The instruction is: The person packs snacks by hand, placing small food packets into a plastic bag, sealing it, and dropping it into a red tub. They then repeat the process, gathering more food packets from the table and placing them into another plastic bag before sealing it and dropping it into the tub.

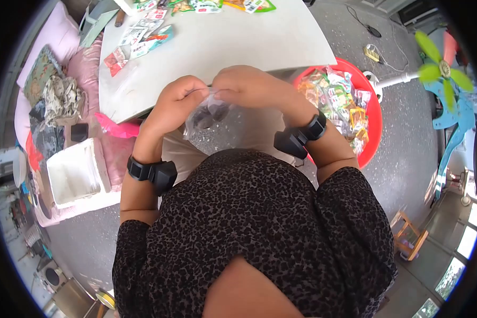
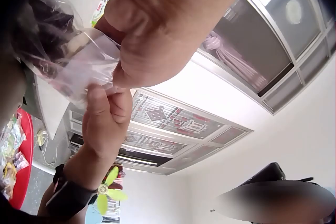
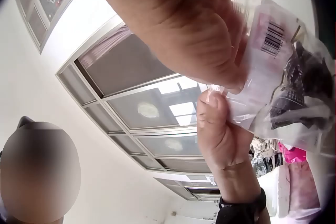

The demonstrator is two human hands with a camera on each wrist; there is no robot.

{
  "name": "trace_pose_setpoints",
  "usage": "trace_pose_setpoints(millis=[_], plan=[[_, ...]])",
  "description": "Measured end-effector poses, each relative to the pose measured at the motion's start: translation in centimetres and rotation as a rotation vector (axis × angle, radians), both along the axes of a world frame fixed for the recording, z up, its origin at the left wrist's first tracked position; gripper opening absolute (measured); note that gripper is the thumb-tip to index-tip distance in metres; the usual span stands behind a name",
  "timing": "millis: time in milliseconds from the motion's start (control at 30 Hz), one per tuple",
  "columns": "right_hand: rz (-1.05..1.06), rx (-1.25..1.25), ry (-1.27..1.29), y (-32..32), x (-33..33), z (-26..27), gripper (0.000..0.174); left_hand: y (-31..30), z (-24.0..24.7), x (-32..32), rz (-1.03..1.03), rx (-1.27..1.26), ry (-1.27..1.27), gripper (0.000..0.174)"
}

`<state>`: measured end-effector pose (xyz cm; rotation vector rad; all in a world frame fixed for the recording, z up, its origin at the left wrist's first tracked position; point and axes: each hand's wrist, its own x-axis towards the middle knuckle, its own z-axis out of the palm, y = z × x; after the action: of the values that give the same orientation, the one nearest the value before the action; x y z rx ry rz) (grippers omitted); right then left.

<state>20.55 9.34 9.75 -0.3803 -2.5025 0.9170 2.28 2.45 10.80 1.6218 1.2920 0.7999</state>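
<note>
Both hands meet at the top edge of a clear plastic bag (image 1: pixel 215 108), held over the lap beside the table's near edge. The left hand (image 1: pixel 179 100) pinches one side of the bag's top, and the right hand (image 1: pixel 252 87) pinches the other side, close by. Dark pieces show inside the bag (image 3: pixel 304 87) in the right wrist view, with a barcode label near its top. In the left wrist view the left hand (image 2: pixel 157 29) and the right hand (image 2: pixel 105 124) nearly touch at the plastic.
Colourful small packets (image 1: pixel 148 40) lie on the white table (image 1: pixel 212 47). A red basin (image 1: pixel 375 116) full of packets stands on the floor at the right, near a fan (image 1: pixel 444 69). At the left are a white foam box (image 1: pixel 77 172) and a pink cloth (image 1: pixel 116 127).
</note>
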Motion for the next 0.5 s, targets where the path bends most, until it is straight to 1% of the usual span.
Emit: trace_pose_setpoints(millis=[67, 167, 267, 400, 500], plan=[[-0.043, -0.011, 0.018, -1.5, 0.5, 0.0, 0.017, -0.4, -0.5, -0.3, -0.001, -0.131, -0.089, 0.008], [-0.025, -0.041, -0.075, -2.3, 1.4, -0.7, 0.016, -0.8, -1.5, 0.1, -0.060, -0.173, -0.134, 0.008], [-0.022, -0.083, -0.015, -2.5, 2.1, -2.6, 0.015, -1.2, -1.6, 1.1, -0.141, -0.068, -0.059, 0.006], [-0.060, -0.118, -0.044, -3.2, 2.9, -3.1, 0.015, -1.0, -2.9, 1.7, -0.204, 0.073, 0.078, 0.009], [-0.080, -0.082, -0.027, -3.6, 3.6, -3.3, 0.015, -1.0, -2.8, 2.7, -0.209, 0.068, 0.082, 0.008]])
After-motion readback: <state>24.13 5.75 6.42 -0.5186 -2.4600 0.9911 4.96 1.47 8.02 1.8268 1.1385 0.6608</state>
